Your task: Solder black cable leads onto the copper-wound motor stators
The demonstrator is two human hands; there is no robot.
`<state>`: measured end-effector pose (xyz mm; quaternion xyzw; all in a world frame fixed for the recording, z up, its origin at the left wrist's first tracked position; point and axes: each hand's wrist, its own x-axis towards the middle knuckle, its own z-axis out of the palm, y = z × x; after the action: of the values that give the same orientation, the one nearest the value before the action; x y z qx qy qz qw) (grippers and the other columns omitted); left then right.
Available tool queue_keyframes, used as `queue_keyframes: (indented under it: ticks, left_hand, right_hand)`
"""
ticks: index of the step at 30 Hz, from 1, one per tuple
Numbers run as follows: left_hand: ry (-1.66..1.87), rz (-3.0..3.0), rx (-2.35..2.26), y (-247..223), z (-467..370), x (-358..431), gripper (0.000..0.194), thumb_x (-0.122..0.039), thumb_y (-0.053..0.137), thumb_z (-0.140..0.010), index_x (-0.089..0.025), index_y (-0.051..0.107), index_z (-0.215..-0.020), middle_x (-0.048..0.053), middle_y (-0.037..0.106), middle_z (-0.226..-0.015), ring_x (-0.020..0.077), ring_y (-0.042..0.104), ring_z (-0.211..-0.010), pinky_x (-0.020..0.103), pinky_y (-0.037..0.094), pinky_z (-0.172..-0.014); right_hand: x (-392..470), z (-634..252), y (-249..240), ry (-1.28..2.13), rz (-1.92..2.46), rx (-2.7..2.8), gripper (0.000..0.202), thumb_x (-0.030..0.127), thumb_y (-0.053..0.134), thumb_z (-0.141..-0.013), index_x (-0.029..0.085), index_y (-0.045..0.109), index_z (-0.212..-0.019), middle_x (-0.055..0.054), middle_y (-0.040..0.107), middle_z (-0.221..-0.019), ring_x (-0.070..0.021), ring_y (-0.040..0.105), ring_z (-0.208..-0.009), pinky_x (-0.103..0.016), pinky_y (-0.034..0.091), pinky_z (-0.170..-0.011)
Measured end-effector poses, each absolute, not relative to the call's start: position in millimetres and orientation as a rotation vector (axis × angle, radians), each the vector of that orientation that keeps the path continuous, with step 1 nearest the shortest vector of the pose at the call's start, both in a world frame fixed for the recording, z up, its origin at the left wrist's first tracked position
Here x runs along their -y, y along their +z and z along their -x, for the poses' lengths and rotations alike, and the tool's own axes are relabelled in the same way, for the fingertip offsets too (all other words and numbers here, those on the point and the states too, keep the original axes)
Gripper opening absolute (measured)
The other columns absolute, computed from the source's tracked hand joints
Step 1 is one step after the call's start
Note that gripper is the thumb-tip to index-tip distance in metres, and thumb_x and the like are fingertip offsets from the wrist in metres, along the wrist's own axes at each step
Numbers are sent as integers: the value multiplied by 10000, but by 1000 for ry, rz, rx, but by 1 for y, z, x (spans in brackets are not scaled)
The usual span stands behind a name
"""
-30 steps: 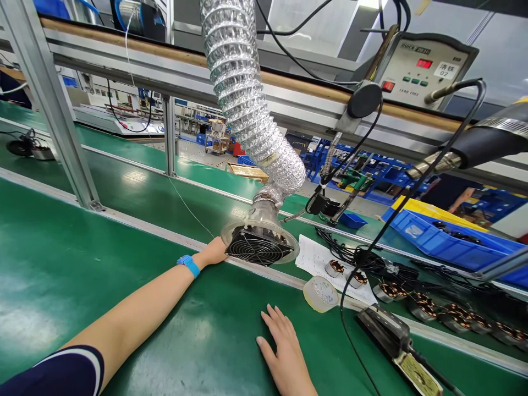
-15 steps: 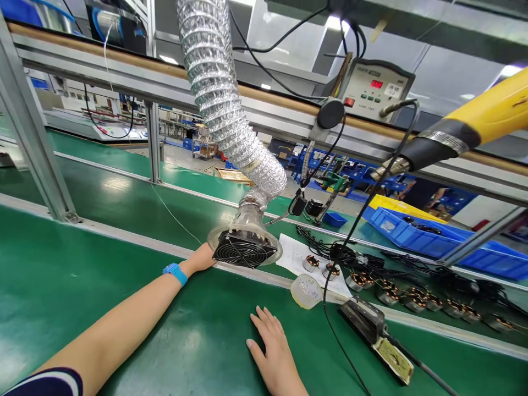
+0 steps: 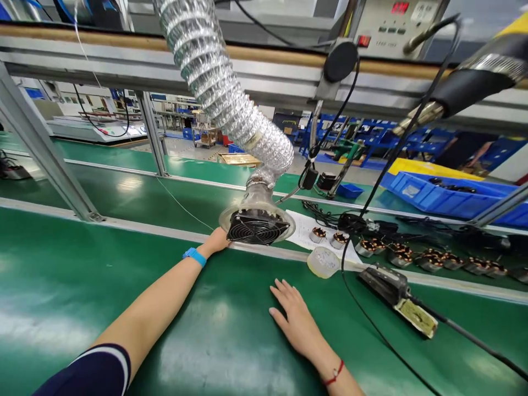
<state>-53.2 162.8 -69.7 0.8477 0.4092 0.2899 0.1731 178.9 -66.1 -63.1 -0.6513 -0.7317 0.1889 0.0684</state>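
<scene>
My left hand [image 3: 217,240], with a blue watch on its wrist, reaches to the left edge of the black fan [image 3: 258,230] under the clear extraction hood [image 3: 289,226]. Its fingers are hidden behind the hood, so I cannot tell whether they grip it. A ribbed foil duct [image 3: 243,124] runs up from the hood. Palm down and fingers spread, my right hand [image 3: 296,316] is over the green bench and holds nothing. A round translucent container [image 3: 324,262] is ahead of it. The soldering iron holder [image 3: 385,283] with its yellowish sponge lies to its right.
Several copper-wound motor stators [image 3: 400,254] and black cables line the strip at right, two on a white paper [image 3: 303,228]. A blue bin [image 3: 445,192] stands behind. A black cord [image 3: 371,324] crosses the bench. A yellow tool with a black nozzle [image 3: 474,82] hangs upper right.
The view has tilted down and shifted left, so the bench things appear higher and farther right. More of my right arm shows, with a red bracelet. My left hand is still at the fan.
</scene>
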Motion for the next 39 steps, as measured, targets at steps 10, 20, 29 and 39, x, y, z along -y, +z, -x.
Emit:
queue_keyframes:
  ticks: [10, 20, 29, 39]
  left_hand:
    - [760, -2374, -1201, -75, 54, -169, 538, -213, 502, -841, -118, 468, -1370, 142, 538, -1379, 291, 465, -1319, 427, 388, -1108]
    - [799, -2387, -1197, -79, 54, -172, 539, -178, 522, -833, -141, 459, -1367, 128, 588, -1322, 284, 493, -1289, 429, 419, -1078]
    - [832, -2415, -1173, -78, 50, -170, 437, -180, 493, -829, -147, 554, -1260, 109, 590, -1314, 272, 521, -1256, 409, 416, -1093]
    - [934, -2304, -1110, -81, 48, -174, 407, -218, 560, -800, -169, 595, -1202, 90, 561, -1348, 264, 428, -1333, 423, 281, -1182]
  right_hand:
    - [64, -187, -84, 489, 1841, 2212, 505, 366, 420, -946, 162, 454, -1407, -89, 332, -1519, -259, 237, -1437, -523, 190, -1190]
    - [64, -188, -89, 461, 1827, 2224, 513, 407, 392, -962, 177, 438, -1418, -91, 326, -1522, -265, 232, -1438, -542, 199, -1184]
    - [65, -186, -84, 477, 1877, 2247, 509, 374, 401, -959, 161, 436, -1419, -86, 305, -1531, -271, 215, -1443, -535, 188, -1188]
    - [64, -186, -84, 474, 1858, 2231, 502, 368, 420, -951, 167, 449, -1410, -93, 326, -1522, -270, 229, -1439, -528, 192, -1188]
